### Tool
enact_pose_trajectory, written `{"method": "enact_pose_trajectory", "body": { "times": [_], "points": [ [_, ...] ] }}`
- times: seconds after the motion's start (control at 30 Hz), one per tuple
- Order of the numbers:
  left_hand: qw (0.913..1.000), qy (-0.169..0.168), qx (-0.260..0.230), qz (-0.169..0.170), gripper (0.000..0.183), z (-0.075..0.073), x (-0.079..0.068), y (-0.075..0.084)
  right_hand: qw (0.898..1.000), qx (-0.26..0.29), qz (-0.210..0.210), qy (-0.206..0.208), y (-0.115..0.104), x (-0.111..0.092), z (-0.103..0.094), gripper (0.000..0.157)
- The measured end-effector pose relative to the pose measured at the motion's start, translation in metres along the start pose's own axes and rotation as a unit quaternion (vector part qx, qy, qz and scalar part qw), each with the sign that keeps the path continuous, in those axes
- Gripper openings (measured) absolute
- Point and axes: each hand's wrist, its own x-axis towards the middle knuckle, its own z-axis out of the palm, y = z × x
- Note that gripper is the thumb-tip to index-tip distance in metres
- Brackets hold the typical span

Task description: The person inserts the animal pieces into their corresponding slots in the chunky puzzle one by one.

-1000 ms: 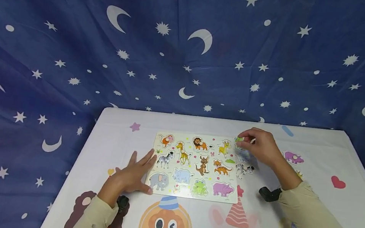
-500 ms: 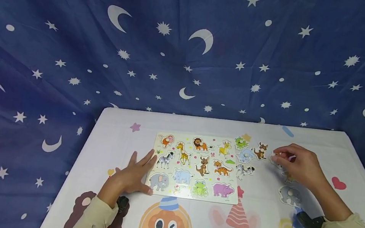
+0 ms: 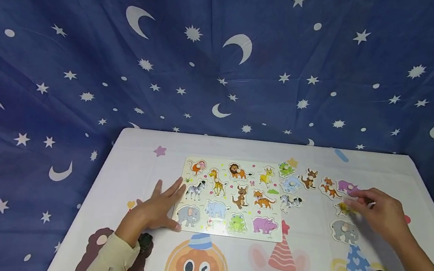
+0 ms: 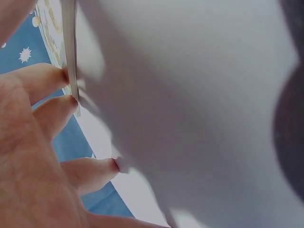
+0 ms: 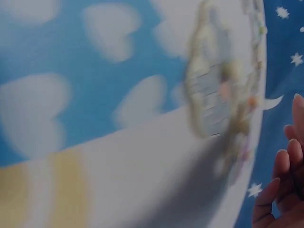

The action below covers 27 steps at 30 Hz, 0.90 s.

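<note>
My left hand [image 3: 155, 210] lies spread at the side of an animal board [image 3: 277, 213], thumb at its lower left corner. The left wrist view shows two fingertips against the board's edge and another finger apart from it, nothing gripped.

Well to the right of the board, my right hand [image 3: 381, 214] hangs over the white table [image 3: 239, 150], fingers loosely bent, a narrow gap to the thumb, nothing seen in the grip. Its fingertips are just beside a purple hippo piece [image 3: 345, 186]; whether they touch it, I cannot tell. A yellow piece [image 3: 343, 210] lies partly hidden below the thumb, its animal unclear.

To the left of the hippo is a tiger piece [image 3: 330, 188], then a kangaroo piece [image 3: 310, 179]. A frog piece [image 3: 286, 168] and a pale blue piece [image 3: 292, 184] crowd the board's upper right side, a zebra piece [image 3: 290, 203] below them. A grey elephant piece [image 3: 344, 232] lies nearer me, under the yellow one.

Behind the table hangs a blue cloth [image 3: 188, 104] of moons and stars.
</note>
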Motion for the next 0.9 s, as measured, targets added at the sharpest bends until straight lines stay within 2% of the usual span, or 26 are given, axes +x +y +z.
{"method": "enact_pose_trajectory", "body": {
  "times": [0.3, 0.5, 0.73, 0.9],
  "points": [
    [1.0000, -0.002, -0.007, -0.003, 0.119, 0.000, 0.000, 0.000, 0.998, -0.016, 0.054, -0.030, 0.023, -0.006, 0.011, 0.042],
    [1.0000, 0.000, -0.003, -0.002, 0.119, 0.000, 0.000, 0.000, 0.998, -0.018, 0.056, -0.034, 0.030, -0.009, 0.015, 0.040],
    [1.0000, -0.001, -0.002, 0.000, 0.118, -0.001, 0.000, 0.000, 0.998, -0.020, 0.054, -0.040, 0.027, -0.007, 0.021, 0.041],
    [1.0000, -0.002, -0.003, 0.001, 0.118, 0.000, 0.000, 0.000, 0.998, -0.026, 0.045, -0.033, 0.027, -0.007, 0.023, 0.034]
  ]
}}
